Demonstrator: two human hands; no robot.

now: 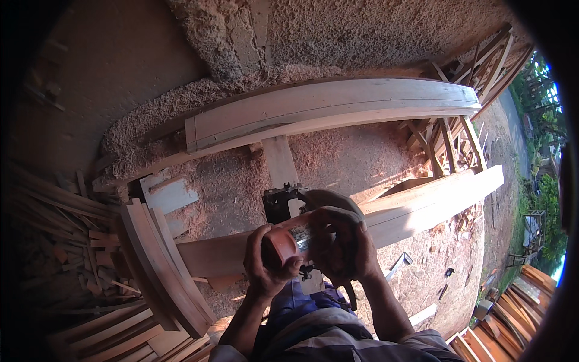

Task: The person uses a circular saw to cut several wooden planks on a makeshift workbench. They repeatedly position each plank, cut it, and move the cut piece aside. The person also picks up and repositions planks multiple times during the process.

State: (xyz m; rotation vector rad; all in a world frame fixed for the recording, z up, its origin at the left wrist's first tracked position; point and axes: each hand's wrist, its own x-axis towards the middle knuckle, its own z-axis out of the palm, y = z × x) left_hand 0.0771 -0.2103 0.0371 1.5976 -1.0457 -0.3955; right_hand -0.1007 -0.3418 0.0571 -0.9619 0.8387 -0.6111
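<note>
At the far left, a heap of thin wood offcuts (pixel 57 235) lies in shadow, crowding that side. Just right of it, a stack of curved boards (pixel 163 265) stands on edge, its lower end near the person's left forearm. A small pale block (pixel 172 194) sits on the sawdust (pixel 235 181) above the stack.

The left hand (pixel 265 265) grips the reddish rear end of a power saw (pixel 301 226), fingers curled around it. The right hand (pixel 344 244) clasps the saw from the other side, wrapped over its body. The saw rests on a long plank (pixel 422 205) that runs from the curved stack up to the right, its far end jutting free past the sawdust bed. The saw's black front sits at the plank's upper edge.

Beyond it, a second, wider plank (pixel 332 108) lies roughly parallel, well apart, with a sawdust-covered gap between the two. A short upright board (pixel 280 160) bridges that gap.

To the right, wooden frames (pixel 452 139) are piled, and bare ground (pixel 458 283) opens below the plank's end, scattered with scraps.
</note>
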